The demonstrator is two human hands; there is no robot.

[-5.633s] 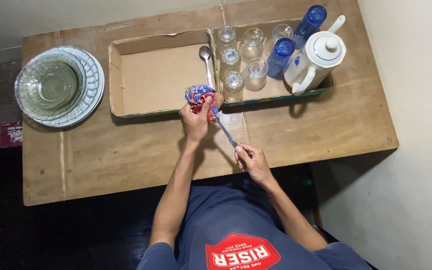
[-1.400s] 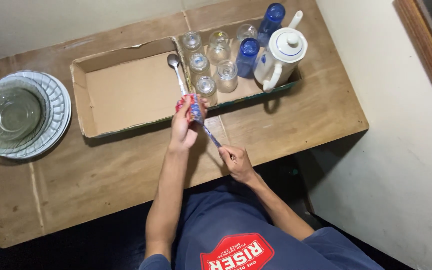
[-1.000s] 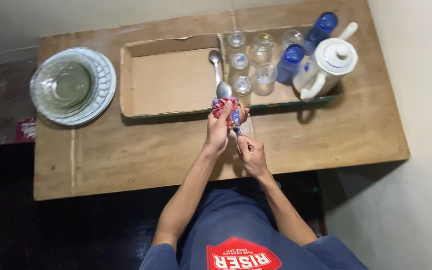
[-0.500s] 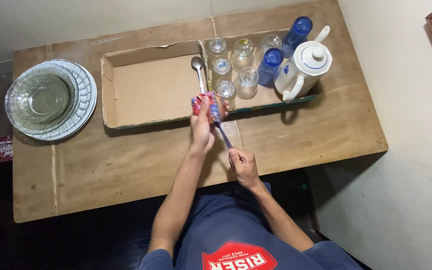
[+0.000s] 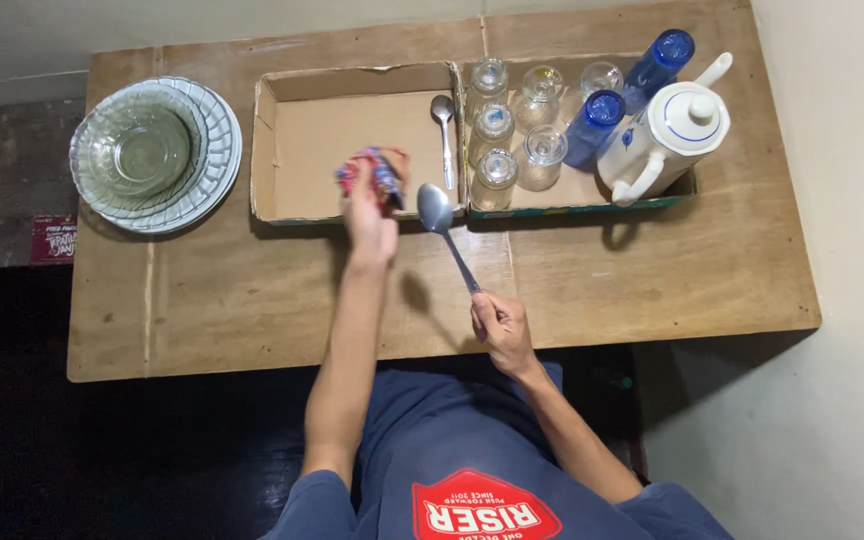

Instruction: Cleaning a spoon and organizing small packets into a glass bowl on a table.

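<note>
Left hand (image 5: 370, 222) clenched on a crumpled red-and-blue patterned cloth (image 5: 373, 171) over the open cardboard tray's near edge (image 5: 292, 216), right hand (image 5: 497, 327) gripping a long silver metal spoon's (image 5: 442, 222) handle above the wooden table (image 5: 232, 300), bowl raised just beside the cloth

Home dining corner, wooden table (image 5: 652, 290), stacked glass plates (image 5: 157, 155), drinking glasses (image 5: 497, 125), white teapot (image 5: 667, 135)

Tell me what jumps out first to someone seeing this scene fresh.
Centre stage, the right hand holds a long metal spoon by its handle, bowl raised beside the crumpled red-and-blue cloth in the left hand. Behind them, an open cardboard box sits on the wooden table, with a white teapot at its right end.
</note>
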